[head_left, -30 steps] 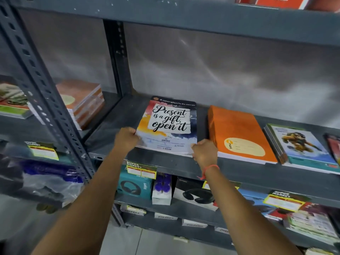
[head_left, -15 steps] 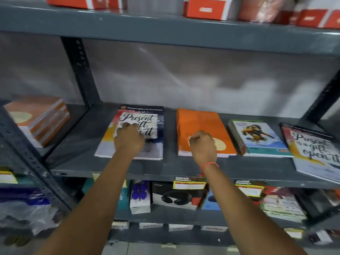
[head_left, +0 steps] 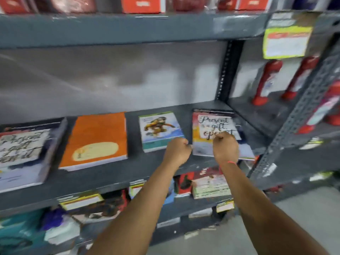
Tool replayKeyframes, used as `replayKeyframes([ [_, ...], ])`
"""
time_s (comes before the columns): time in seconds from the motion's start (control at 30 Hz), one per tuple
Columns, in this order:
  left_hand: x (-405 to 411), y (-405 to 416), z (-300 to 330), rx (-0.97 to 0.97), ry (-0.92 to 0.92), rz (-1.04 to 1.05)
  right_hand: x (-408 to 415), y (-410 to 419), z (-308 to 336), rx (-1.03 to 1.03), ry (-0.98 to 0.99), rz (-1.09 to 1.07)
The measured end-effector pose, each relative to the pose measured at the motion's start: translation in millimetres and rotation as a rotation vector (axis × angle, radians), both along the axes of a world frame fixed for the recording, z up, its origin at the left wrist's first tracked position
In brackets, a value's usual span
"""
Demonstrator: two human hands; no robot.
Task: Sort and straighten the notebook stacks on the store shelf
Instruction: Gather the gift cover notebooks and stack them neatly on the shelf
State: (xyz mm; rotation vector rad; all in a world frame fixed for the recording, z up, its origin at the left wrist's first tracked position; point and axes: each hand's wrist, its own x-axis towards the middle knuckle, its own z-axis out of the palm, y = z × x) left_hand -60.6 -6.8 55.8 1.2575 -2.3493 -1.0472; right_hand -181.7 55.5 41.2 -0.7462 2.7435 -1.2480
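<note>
Several notebook stacks lie flat on the grey shelf (head_left: 110, 173): a "Present is a gift" stack (head_left: 24, 150) at far left, an orange stack (head_left: 97, 137), a cartoon-cover stack (head_left: 158, 126), and a second "Present is a gift" stack (head_left: 211, 122) at the right end. My left hand (head_left: 177, 150) is a fist pressed against this right stack's near-left corner. My right hand (head_left: 225, 147) rests curled on top of its cover, hiding the lower lettering. The stack sits slightly askew, its front right corner past the shelf edge.
A slotted upright post (head_left: 301, 115) stands just right of the stack. Behind it are red bottles (head_left: 266, 81) and a yellow price tag (head_left: 287, 41). Red boxes (head_left: 143, 4) fill the shelf above. Packaged goods (head_left: 209, 184) sit on the shelf below.
Both hands left the far-left stack and the orange stack and travelled right to the right-end "Present is a gift" stack. The view swung right with them.
</note>
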Motion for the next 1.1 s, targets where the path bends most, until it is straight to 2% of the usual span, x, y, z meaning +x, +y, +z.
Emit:
replayKeyframes([
  [0.13,-48.5,24.4,-18.2,0.126,-0.071,0.027,-56.9,34.1,-23.7,0.193,-0.016,-0.057],
  [0.23,-62.3,29.9,-24.9,0.120,-0.107,0.092,-80.0,50.4,-39.5,0.226,-0.097,-0.068],
  [0.33,-70.5,31.7,-25.2,0.122,-0.078,0.196,-101.7,58.5,-51.3,0.066,-0.297,-0.093],
  [0.47,-75.3,26.3,-24.0,0.182,-0.005,0.343,-119.2,66.1,-52.7,-0.209,-0.709,-0.185],
  [0.57,-78.2,23.0,-18.4,0.312,0.136,0.446,-125.1,75.7,-48.6,-0.272,-0.856,-0.064],
  [0.67,-78.3,19.3,-15.5,0.386,0.255,0.498,-128.4,79.0,-46.1,-0.301,-0.898,-0.002],
  [0.83,-77.1,18.8,-11.9,0.492,0.422,0.530,-125.2,79.1,-41.5,-0.314,-0.798,-0.072],
  [0.93,-71.6,17.1,-12.2,0.490,0.474,0.516,-119.0,77.4,-33.6,-0.338,-0.751,-0.055],
  [1.03,-56.6,16.7,-0.7,0.451,0.521,0.512,-105.0,70.2,-22.9,-0.462,-0.797,-0.109],
  [1.1,-40.3,12.5,8.8,0.420,0.586,0.495,-92.2,61.0,-11.8,-0.459,-0.791,-0.050],
])
